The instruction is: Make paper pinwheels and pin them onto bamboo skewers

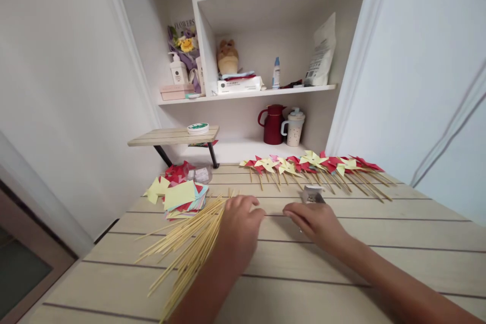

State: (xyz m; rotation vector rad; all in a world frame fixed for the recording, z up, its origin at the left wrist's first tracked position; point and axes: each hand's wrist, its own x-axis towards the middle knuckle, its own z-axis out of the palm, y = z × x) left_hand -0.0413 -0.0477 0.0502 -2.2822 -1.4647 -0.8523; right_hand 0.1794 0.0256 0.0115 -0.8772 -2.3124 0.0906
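Observation:
My left hand point(241, 225) is over the table beside a spread bundle of thin wooden sticks point(190, 243), covering part of it. Its fingers are curled with the thumb close to the index finger, and I cannot see what they hold, if anything. To the right, my right hand point(321, 225) has thumb and fingers pressed together in a pinch, and whatever is in them is too small to make out. Just behind that hand sits a small open box point(313, 192), partly hidden by it. A gap separates the two hands.
Paper pinwheels on sticks point(311, 159) lie in a row at the back right. Left of the sticks are a stack of coloured paper squares point(182, 197), red paper pieces point(178, 172) and a clear container point(200, 174). A small raised stand point(167, 136) is behind them, near a red jug point(274, 126).

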